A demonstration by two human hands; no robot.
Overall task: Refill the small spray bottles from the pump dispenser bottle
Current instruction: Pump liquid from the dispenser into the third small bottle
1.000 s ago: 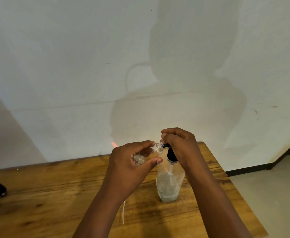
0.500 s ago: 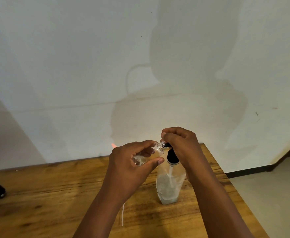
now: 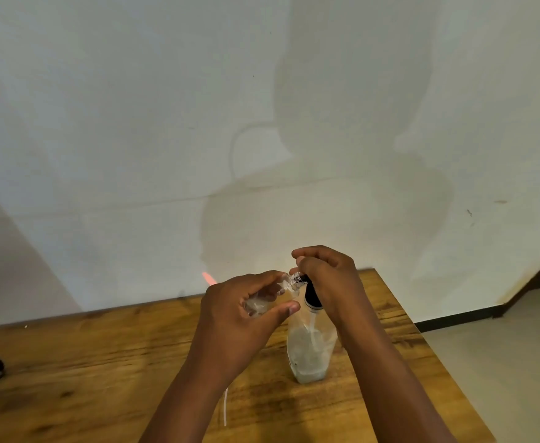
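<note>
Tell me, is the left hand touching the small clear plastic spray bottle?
Touching. The head view shows the left hand gripping the small clear plastic spray bottle, thumb below and fingers curled over its body, no gap visible.

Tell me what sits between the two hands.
In the head view, the small spray bottle, held by the left hand, points its neck at the pump head under the right hand.
</note>
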